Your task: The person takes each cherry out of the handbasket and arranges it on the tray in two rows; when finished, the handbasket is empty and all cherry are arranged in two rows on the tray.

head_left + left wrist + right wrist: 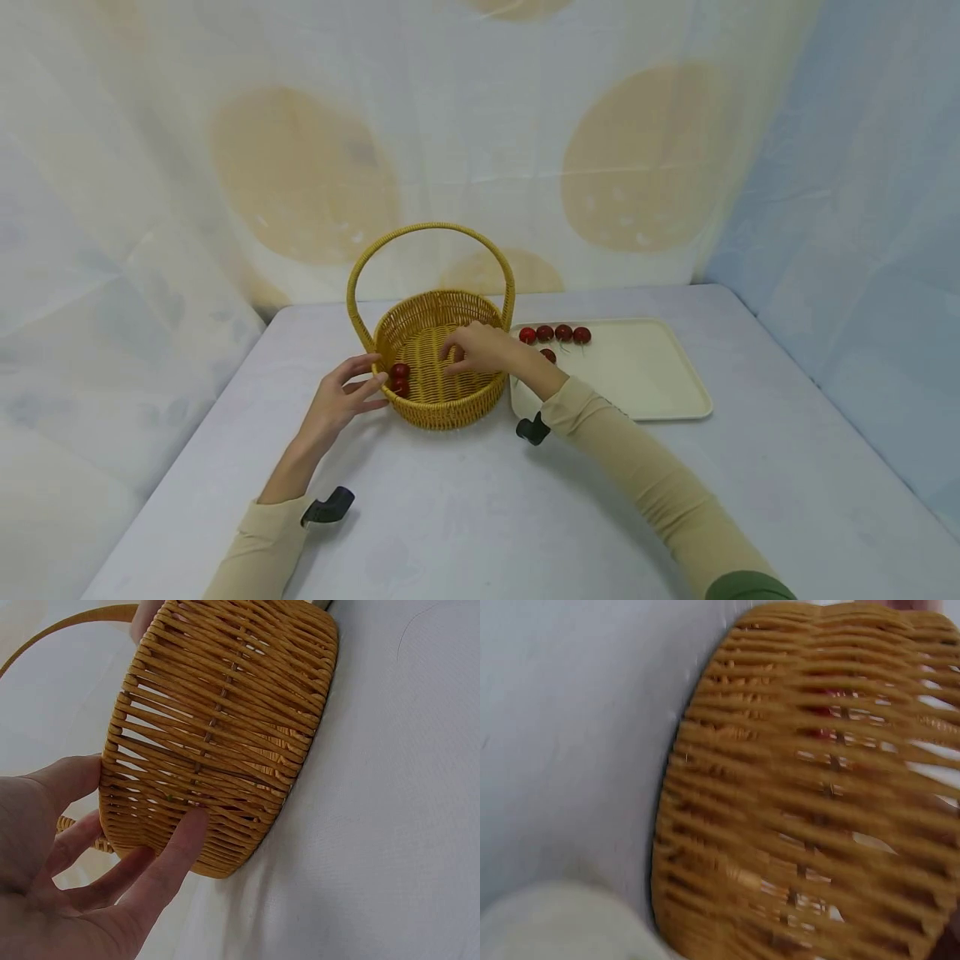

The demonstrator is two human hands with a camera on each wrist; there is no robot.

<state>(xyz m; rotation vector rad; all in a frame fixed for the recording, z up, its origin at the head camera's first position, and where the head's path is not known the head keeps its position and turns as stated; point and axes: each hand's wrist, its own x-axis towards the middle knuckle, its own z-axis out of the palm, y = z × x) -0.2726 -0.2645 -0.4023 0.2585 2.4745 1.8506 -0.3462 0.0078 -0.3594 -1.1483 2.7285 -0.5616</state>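
Observation:
A yellow wicker basket (444, 415) with a tall arched handle stands on the table. Two red cherries (401, 379) lie inside it against the left wall. My left hand (341, 402) holds the basket's left side, thumb at the rim and fingers against the outer weave. Over the basket's inside, my right hand (483, 347) points down with curled fingers, pinching what looks like a dark red cherry (459, 354), partly hidden. The right wrist view shows mostly blurred basket weave (795, 787); the right fingers are not clear there.
Right of the basket lies a cream rectangular tray (637, 375). Several dark red cherries (563, 333) with thin stems sit along its back left edge, another (549, 356) just in front, partly behind my right forearm. A patterned curtain (480, 150) hangs behind the table.

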